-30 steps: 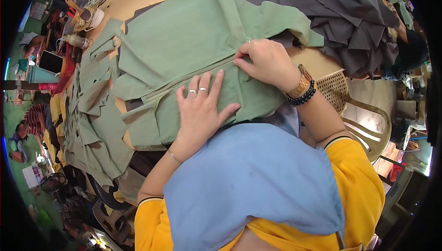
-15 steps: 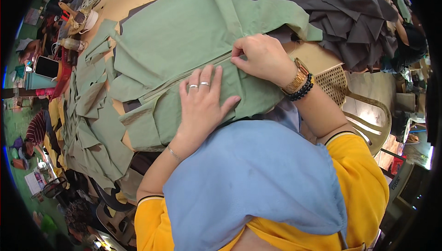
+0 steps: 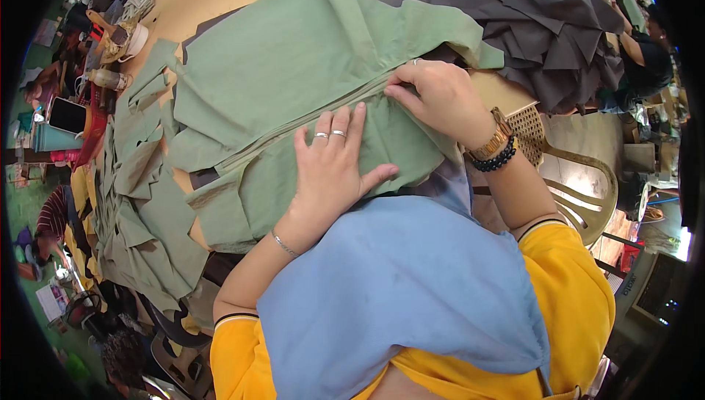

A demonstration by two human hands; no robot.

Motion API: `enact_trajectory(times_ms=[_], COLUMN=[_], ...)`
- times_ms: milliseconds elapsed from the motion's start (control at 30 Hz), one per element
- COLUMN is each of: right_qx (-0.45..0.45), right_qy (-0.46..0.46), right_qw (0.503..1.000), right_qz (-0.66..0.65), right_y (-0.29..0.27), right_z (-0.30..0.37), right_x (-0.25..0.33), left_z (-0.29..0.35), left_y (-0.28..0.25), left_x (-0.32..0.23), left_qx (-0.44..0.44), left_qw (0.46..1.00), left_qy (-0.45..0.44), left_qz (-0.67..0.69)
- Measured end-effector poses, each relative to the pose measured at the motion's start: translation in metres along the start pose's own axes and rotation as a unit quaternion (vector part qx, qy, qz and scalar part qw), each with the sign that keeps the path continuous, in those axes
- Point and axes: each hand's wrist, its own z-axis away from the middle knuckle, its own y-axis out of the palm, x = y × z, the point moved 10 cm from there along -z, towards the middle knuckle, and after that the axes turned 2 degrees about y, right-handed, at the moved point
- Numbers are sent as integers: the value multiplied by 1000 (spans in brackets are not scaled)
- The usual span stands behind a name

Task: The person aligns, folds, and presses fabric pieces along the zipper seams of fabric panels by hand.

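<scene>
A green garment of sewn cloth is spread over the table in front of me. A long, narrow folded seam or placket runs slantwise across it. My left hand lies flat on the cloth just below this seam, fingers stretched out and thumb apart, pressing the cloth down. To its right, my right hand has thumb and forefinger pinched at the seam's edge, the other fingers curled in. The exact bit of cloth between those fingertips is partly hidden. A narrow green flap stands up from the garment's far side.
Dark grey cloth pieces are heaped at the far right. Loose green cloth pieces hang over the table's left side. A woven-backed chair stands at the right. Beyond the left edge are a bottle and a tablet-like dark screen.
My right hand has slid a little right along the seam, still pinching. My left hand has shifted slightly right and stays flat on the cloth. The whole view has also shifted slightly.
</scene>
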Motion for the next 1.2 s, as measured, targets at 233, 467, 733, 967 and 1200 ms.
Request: enact_trajectory(times_ms=[233,467,733,967,1200], right_qx=[22,43,19,-3,-26], right_qy=[34,70,70,56,52], right_qw=[999,997,997,998,998], right_qz=[12,-14,-31,-4,-11], right_y=[13,18,22,-2,-11], right_z=[-8,-9,-3,10,10], right_x=[-15,-22,-22,-28,-44], left_z=[-1,-3,-21,-27,-31], left_y=[4,7,11,21,20], left_x=[0,1,-6,-16,-18], left_qx=[-8,11,16,36,31], left_qw=[1000,1000,1000,999,999], left_qy=[4,-6,3,11,18], left_qz=[-23,-17,12,-7,-6])
